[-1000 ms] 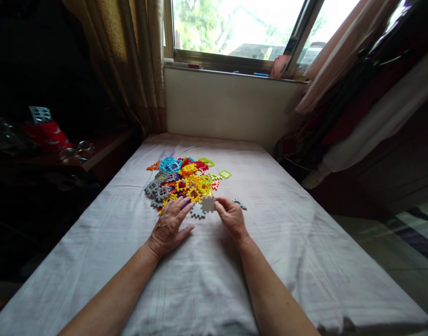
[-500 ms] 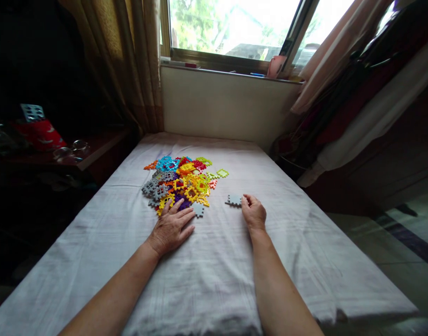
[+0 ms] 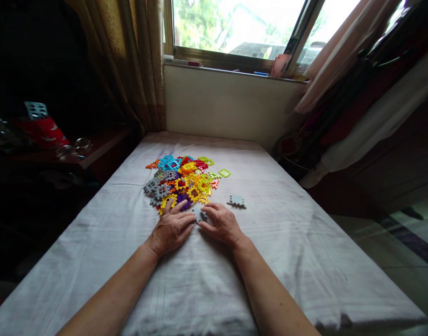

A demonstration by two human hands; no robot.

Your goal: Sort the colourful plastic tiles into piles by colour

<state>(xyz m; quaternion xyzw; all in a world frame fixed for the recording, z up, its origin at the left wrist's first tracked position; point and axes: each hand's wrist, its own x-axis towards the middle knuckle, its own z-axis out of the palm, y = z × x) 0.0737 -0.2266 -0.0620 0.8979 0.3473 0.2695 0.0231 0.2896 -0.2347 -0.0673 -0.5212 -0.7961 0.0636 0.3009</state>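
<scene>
A heap of colourful notched plastic pieces (image 3: pixel 188 181) lies on the white cloth, with yellow, grey, blue, red, green and purple parts. My left hand (image 3: pixel 172 228) rests at the heap's near edge, fingers spread, its fingertips by a grey piece (image 3: pixel 199 214). My right hand (image 3: pixel 221 223) reaches the same grey piece from the right, thumb and fingers apart around its edge and partly covering it. A second flat grey piece (image 3: pixel 237 201) lies on the cloth, right of the heap and beyond my right hand.
The table is covered by a white cloth (image 3: pixel 287 242). On a dark side table at the left are a red patterned container (image 3: pixel 49 133) and glasses (image 3: pixel 73 148). A curtain (image 3: pixel 147 70) hangs at the left of the window; clothes (image 3: pixel 361 107) hang at the right.
My right hand has let go of the grey piece at the right and moved left to the one beside my left hand, its fingers now apart. My left hand has hardly moved.
</scene>
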